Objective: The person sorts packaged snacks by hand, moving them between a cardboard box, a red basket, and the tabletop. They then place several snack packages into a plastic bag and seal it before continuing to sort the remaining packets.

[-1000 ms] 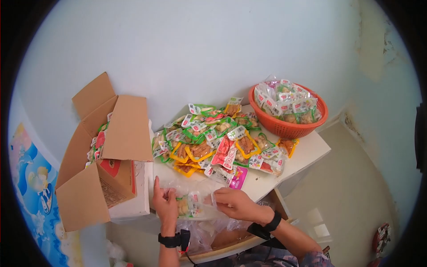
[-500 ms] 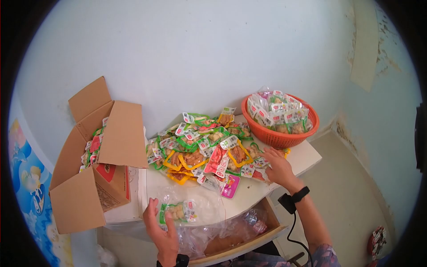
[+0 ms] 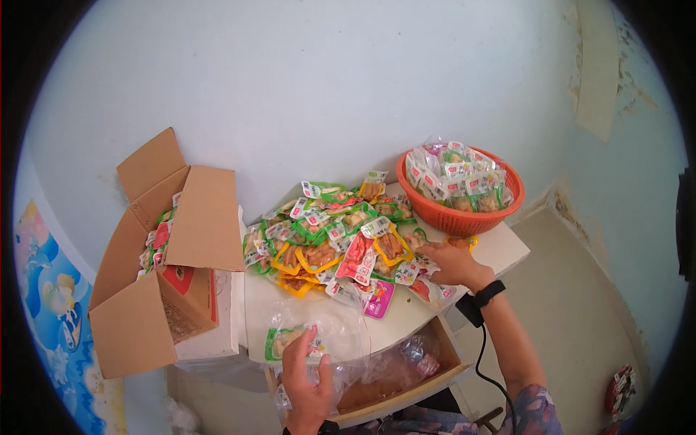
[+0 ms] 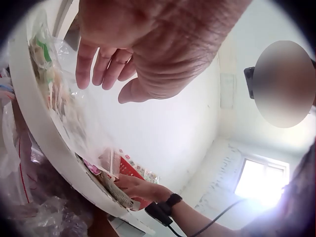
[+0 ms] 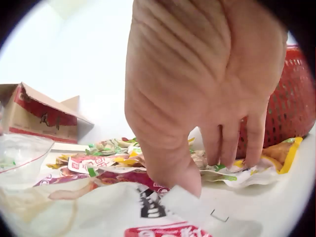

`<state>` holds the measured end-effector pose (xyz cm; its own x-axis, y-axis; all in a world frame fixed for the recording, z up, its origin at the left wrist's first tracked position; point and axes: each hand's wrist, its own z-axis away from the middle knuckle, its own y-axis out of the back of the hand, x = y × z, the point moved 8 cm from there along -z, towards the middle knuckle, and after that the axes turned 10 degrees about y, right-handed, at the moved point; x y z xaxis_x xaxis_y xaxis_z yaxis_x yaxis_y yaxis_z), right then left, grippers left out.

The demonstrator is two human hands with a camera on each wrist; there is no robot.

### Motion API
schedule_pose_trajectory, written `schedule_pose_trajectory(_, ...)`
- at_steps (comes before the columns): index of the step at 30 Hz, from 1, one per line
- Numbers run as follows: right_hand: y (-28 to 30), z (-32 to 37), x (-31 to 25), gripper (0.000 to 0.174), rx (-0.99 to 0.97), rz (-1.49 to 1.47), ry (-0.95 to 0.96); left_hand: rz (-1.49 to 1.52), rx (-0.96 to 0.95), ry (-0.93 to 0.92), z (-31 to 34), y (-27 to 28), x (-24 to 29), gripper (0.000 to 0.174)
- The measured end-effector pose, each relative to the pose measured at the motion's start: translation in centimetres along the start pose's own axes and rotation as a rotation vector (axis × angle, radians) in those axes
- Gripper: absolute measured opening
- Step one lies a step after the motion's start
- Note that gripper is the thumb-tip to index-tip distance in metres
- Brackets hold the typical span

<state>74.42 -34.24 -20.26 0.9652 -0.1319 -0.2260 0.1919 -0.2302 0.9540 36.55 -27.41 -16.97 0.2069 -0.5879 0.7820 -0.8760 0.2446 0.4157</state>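
Note:
My left hand [image 3: 308, 380] is over the near edge of the white table, fingers loosely extended and thumb apart. Beside its fingertips lies a clear plastic bag [image 3: 348, 330] with a green-edged snack packet [image 3: 274, 344] inside. In the left wrist view nothing sits between the left hand's [image 4: 148, 44] fingers. On the right side of the snack packet pile [image 3: 319, 232], my right hand [image 3: 458, 265] reaches down. The right wrist view shows its straight fingers [image 5: 229, 143] touching a green-edged packet, with the thumb spread away, down beside a white packet [image 5: 148, 212].
An orange basket [image 3: 435, 212] of bagged packets stands at the table's back right. At left is an open cardboard box [image 3: 206, 217] holding more packets. Under the table front, an open drawer [image 3: 442, 377] contains clear plastic bags. A cable hangs from the right wrist camera.
My right hand has left the clear bag and moved right to the pile's edge, then slightly left. The left hand let go of the bag, which now lies on the table, and shifted right.

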Motion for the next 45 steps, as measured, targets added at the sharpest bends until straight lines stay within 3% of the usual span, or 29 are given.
schedule_pose_trajectory(1, 0.2, 0.2, -0.2, 0.058, -0.003, -0.051, 0.042, 0.018, -0.016, 0.024, 0.1, -0.3, -0.1, 0.050)
schedule_pose_trajectory(4, 1.2, 0.5, -0.6, 0.059, 0.085, 0.156, -0.029, 0.049, -0.045, 0.067, 0.3, -0.9, -0.2, 0.051)
schedule_pose_trajectory(7, 1.4, 0.2, -1.2, 0.049, 0.211, 0.190, -0.011, 0.029, -0.043, 0.051, 0.5, -1.2, -0.2, 0.052)
schedule_pose_trajectory(10, 0.6, -0.4, -0.7, 0.033, 0.206, 0.345, -0.015, -0.010, -0.051, 0.025, 0.8, -1.6, -0.1, 0.052)
schedule_pose_trajectory(16, 6.7, 2.0, -4.4, 0.006, 0.602, 0.429, 0.053, -0.206, -0.032, -0.036, 0.5, -2.6, 1.6, 0.056)
schedule_pose_trajectory(19, 10.0, 4.6, -7.4, 0.008, 0.729, 0.283, 0.001, -0.324, -0.012, -0.099, -0.4, -4.0, 3.1, 0.059)
schedule_pose_trajectory(22, 9.7, 7.2, -9.0, 0.013, 0.736, -0.098, -0.084, -0.460, -0.041, -0.132, -1.1, -5.6, 4.4, 0.055)
schedule_pose_trajectory(23, 9.1, 7.8, -9.6, 0.017, 0.706, -0.395, -0.122, -0.483, -0.051, -0.127, -1.2, -6.1, 4.4, 0.052)
schedule_pose_trajectory(30, 1.5, 9.7, -10.6, 0.008, 0.605, -1.218, -0.178, -0.511, -0.048, -0.150, -1.5, -6.7, 1.4, 0.025)
schedule_pose_trajectory(36, -1.3, 9.0, -13.7, 0.011, 0.592, -1.406, -0.214, -0.367, 0.033, -0.151, -1.5, -5.2, 3.0, 0.015)
schedule_pose_trajectory(45, -3.2, 5.4, -15.6, 0.008, 0.473, -1.329, -0.226, -0.296, 0.149, -0.181, -2.0, -3.5, 4.3, 0.012)
